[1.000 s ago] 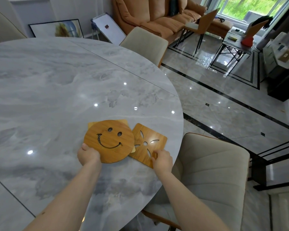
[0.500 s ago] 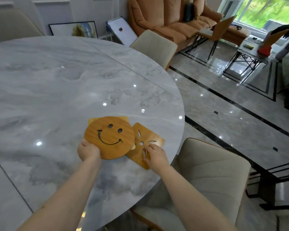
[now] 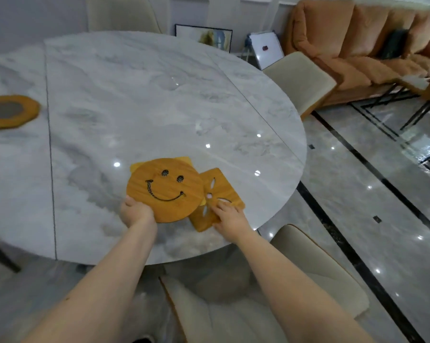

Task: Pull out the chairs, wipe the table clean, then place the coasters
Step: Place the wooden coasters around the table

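Note:
A round wooden smiley coaster (image 3: 165,189) lies near the front edge of the grey marble table (image 3: 134,95), on top of a yellow coaster whose corners (image 3: 183,159) peek out behind it. My left hand (image 3: 136,211) grips the smiley coaster's lower left rim. To its right sits a square wooden coaster (image 3: 217,198) with leaf-shaped cutouts, partly tucked under the smiley one. My right hand (image 3: 230,215) rests on the square coaster's lower part, fingers over it. A ring-shaped wooden coaster (image 3: 11,115) lies at the table's far left.
A beige chair (image 3: 320,288) stands pulled out just under my right arm, another (image 3: 300,80) at the table's right rear and a third (image 3: 122,13) behind the table. An orange sofa (image 3: 357,45), a framed picture and a small whiteboard line the back wall.
My view has swung left, bringing the ring-shaped coaster into sight. My right hand has slid further onto the square coaster. The left hand keeps its hold on the smiley coaster.

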Tool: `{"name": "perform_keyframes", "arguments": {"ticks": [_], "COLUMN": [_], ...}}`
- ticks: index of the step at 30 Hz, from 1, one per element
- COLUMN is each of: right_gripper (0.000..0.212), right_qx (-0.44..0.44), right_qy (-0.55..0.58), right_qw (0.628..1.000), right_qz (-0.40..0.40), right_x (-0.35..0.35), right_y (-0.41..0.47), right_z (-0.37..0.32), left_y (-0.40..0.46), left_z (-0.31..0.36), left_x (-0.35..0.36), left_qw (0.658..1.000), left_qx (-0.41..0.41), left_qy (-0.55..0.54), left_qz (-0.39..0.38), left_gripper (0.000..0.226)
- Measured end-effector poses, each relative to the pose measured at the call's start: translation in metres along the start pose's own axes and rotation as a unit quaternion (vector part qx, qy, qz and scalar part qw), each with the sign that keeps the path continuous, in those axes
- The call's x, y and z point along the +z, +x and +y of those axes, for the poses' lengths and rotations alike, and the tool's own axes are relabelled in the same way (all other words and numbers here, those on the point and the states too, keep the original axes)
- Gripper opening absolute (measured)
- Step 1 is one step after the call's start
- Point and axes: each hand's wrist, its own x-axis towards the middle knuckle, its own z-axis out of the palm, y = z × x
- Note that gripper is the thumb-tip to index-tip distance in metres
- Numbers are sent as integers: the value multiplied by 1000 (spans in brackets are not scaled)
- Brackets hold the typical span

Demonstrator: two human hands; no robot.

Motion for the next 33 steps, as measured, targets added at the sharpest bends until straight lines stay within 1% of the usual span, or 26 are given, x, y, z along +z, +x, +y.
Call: {"name": "perform_keyframes", "arguments": {"ticks": [3, 6, 10, 15, 18, 22, 25, 28, 33], "right_gripper": [60, 59, 53, 58, 61, 65, 65, 64, 65], "right_qx": [2, -2, -32, -80, -120, -172, -185, -196, -193], "right_qy": [-16, -14, -17, -42, -66, -65, -53, -65, -57], "right_qw": [999, 1000, 999, 996, 990, 981, 980, 978, 979], "right_qz": [-30, -24, -10, -7, -27, -54, -45, -35, -26], "right_x": [0, -1, -11, -16, -19, -13, -4, 1, 3], "right_y": [-3, -4, -2, 10, 26, 33, 35, 36, 37], "right_z": [0, 1, 7, 28, 45, 60, 65, 68, 67], "left_y": [3, 10, 9, -5, -10, -25, -35, -41, -48], "left_z": [-3, -5, -14, -24, -30, -40, -49, -58, -58], "left_x": [-11, -18, -25, -20, -15, -7, -2, 0, 0], "left_qw": [999, 999, 997, 995, 989, 976, 969, 960, 955], "left_qx": [1, 20, 48, 17, 8, -7, -18, -26, -41], "left_qy": [-14, -18, -7, -53, -91, -144, -162, -177, -182], "left_qz": [31, 41, 55, 79, 115, 160, 186, 214, 231], "left_gripper": [45, 45, 43, 44, 44, 45, 44, 43, 43]}}
